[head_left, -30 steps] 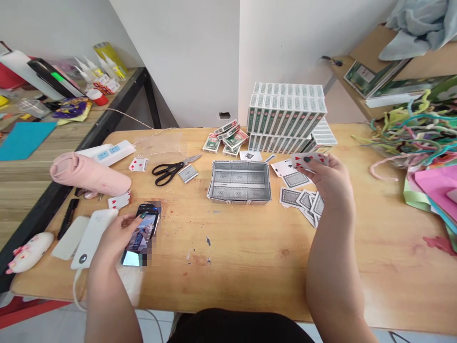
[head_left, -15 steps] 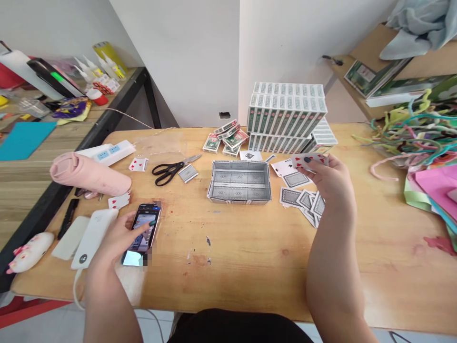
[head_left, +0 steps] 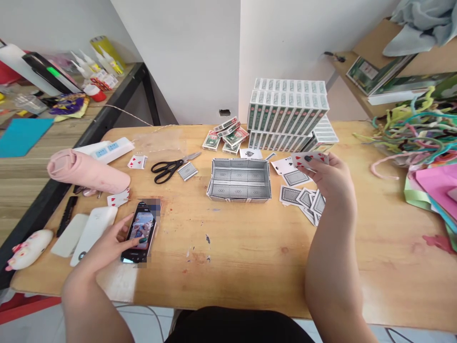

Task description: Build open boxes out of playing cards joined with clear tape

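Observation:
My left hand (head_left: 116,240) rests at the left side of a smartphone (head_left: 143,228) with a lit screen. Its thumb lies on the lower part of the glass, apart from the other fingers, which stretch along the phone's left edge. My right hand (head_left: 330,178) pinches a playing card (head_left: 307,160) with red hearts between thumb and fingers; whether more cards sit behind it I cannot tell. Beneath that hand, face-down cards (head_left: 303,199) lie loosely overlapped, beside a face-up two (head_left: 283,166). Between both hands stands an open box (head_left: 239,194) covered in grey card backs.
Black-handled scissors (head_left: 167,171) lie by a cut card piece (head_left: 187,171). Stacked card packs (head_left: 287,114) stand at the back, with several loose packs (head_left: 228,138) to their left. On the left are a pink roll (head_left: 89,171), a power strip (head_left: 114,150) and a white power bank (head_left: 94,233).
My left thumb has slid down the phone screen, and the picture on it has changed. The left forearm has shifted left. My right hand keeps its place with the card.

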`<state>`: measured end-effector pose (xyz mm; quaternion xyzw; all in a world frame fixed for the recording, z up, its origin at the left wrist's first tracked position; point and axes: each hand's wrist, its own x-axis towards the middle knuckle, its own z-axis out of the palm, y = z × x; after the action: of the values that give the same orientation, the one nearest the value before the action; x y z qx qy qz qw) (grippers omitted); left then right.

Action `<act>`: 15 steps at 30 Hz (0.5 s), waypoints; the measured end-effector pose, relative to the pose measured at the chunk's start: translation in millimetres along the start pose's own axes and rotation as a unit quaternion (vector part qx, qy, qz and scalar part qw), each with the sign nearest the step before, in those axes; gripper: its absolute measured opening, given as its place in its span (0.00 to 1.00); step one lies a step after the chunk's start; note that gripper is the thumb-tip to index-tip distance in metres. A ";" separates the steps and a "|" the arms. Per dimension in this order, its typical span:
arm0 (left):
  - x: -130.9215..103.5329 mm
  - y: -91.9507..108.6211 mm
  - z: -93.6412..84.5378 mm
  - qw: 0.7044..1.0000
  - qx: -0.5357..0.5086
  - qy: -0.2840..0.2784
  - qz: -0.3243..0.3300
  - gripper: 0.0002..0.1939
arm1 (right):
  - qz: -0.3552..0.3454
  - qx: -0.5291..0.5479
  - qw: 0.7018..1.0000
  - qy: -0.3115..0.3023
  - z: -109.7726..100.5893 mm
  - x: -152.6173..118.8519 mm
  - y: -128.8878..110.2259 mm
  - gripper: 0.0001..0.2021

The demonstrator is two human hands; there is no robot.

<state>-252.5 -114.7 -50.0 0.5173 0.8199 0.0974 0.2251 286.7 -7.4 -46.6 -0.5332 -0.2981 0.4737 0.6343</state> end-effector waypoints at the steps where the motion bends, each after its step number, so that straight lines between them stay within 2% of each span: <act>1: 1.3 0.1 -0.5 0.999 -0.026 -0.033 -0.013 0.42 | 0.000 -0.002 1.000 0.002 -0.5 0.3 0.3 0.14; 3: 4.0 0.9 -1.5 0.994 -0.069 -0.067 -0.044 0.42 | 0.001 -0.003 1.000 0.003 -1.1 0.7 0.9 0.15; 6: 10.0 2.5 -0.5 0.995 -0.075 -0.024 -0.068 0.32 | 0.005 -0.005 1.000 0.003 -1.6 1.1 1.2 0.15; 10: 23.1 4.4 5.1 0.995 -0.013 0.076 -0.057 0.17 | 0.009 -0.007 1.000 0.004 -1.1 1.3 0.5 0.15; 13: 29.2 16.3 10.3 0.985 0.033 0.160 -0.055 0.17 | 0.010 -0.004 1.000 0.002 0.2 0.4 -0.8 0.14; 15: 26.8 35.0 15.3 0.975 0.040 0.214 -0.030 0.18 | 0.014 -0.008 1.000 0.000 1.5 -0.7 -1.2 0.14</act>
<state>-226.9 -76.2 -57.0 0.4681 0.8675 0.1660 0.0258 285.5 -7.4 -45.0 -0.5421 -0.2944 0.4804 0.6234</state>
